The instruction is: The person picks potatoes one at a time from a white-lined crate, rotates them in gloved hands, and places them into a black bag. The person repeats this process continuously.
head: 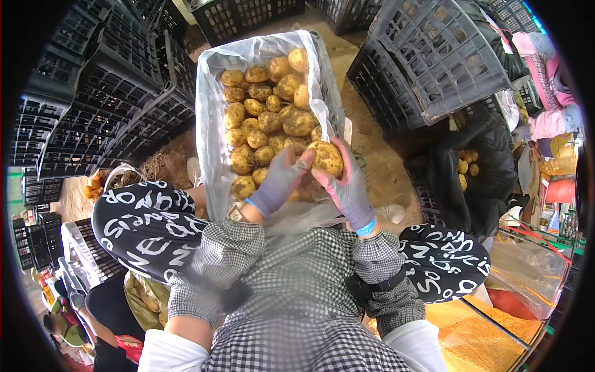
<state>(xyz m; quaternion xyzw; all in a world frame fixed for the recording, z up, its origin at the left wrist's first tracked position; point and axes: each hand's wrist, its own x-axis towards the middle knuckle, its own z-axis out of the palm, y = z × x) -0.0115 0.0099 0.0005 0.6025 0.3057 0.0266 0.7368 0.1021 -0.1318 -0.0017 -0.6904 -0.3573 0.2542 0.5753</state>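
Observation:
Before me stands a plastic crate lined with a thin white plastic sheet [208, 116], holding many yellow potatoes [269, 122] with brown patches of soil. My right hand [344, 183], in a grey and pink glove, grips one large potato [327, 159] above the crate's near right part. My left hand [286, 179], in a similar glove, is at that potato's left side, its thumb and fingertips by the skin; whether it bears any weight cannot be told. Part of the sheet lies bunched below both hands.
Stacked black crates [116, 88] rise at the left, more crates [446, 56] at the upper right. A black-lined crate [483, 158] with some potatoes stands at the right. A co-worker in pink sleeves [548, 125] is at the far right, another person [69, 325] at the lower left.

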